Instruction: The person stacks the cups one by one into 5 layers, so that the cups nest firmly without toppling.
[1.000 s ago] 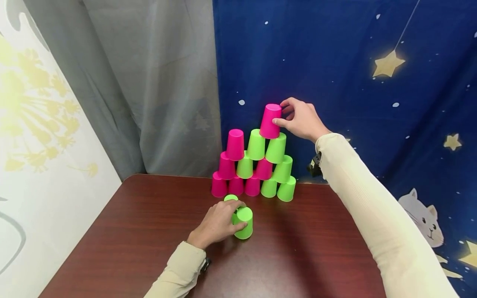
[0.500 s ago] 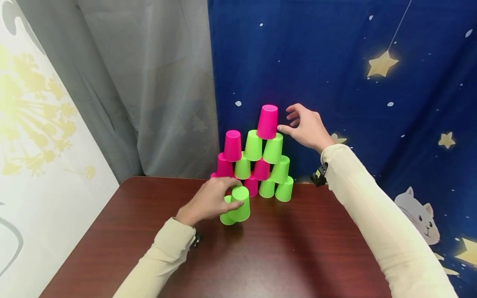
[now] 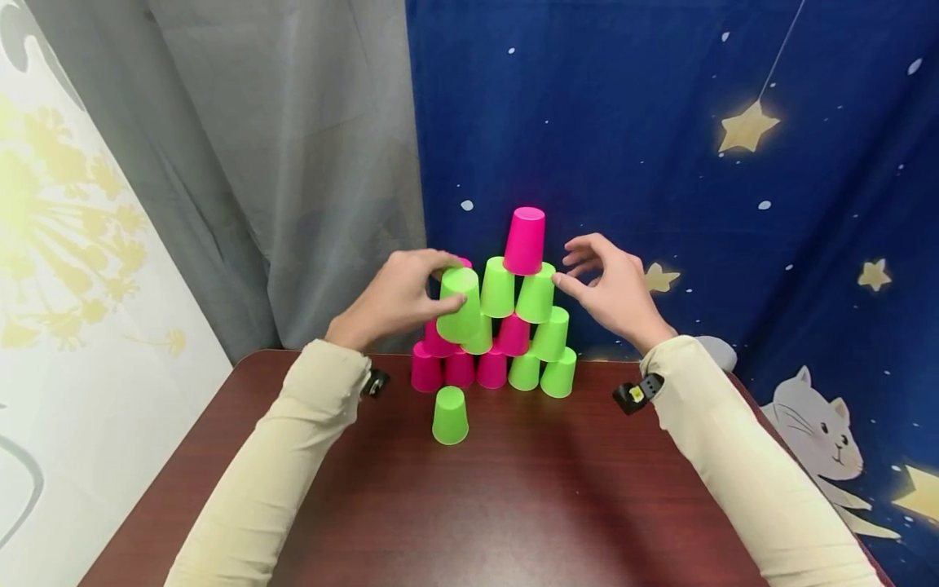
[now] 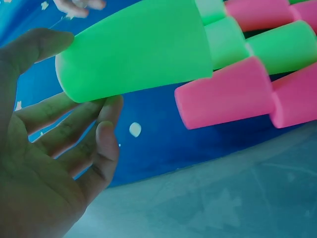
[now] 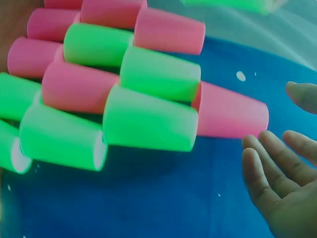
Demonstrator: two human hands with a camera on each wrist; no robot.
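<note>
My left hand point(image 3: 399, 295) pinches an upside-down green cup point(image 3: 459, 308) between thumb and fingers, raised well above the table. In the head view this cup overlaps the left side of a stacked cup pyramid; in the left wrist view the pyramid's third-tier pink cup point(image 4: 225, 93) shows beyond its rim. A pink cup point(image 3: 525, 240) tops the right part of the stack, resting over two green cups point(image 3: 536, 295). To its right, my right hand point(image 3: 614, 287) hovers with fingers loosely spread, holding nothing. One more green cup point(image 3: 450, 417) stands upside down in front of the pyramid.
The pyramid's bottom row of pink and green cups point(image 3: 558, 373) stands near the back edge of the dark wooden table point(image 3: 513, 505). Behind hang a grey curtain point(image 3: 345, 163) and a blue curtain point(image 3: 623, 122) with stars.
My left hand has lifted one green cup from the table up to the pyramid's upper left. My right hand has let go of the top pink cup and drawn back to the right and down.
</note>
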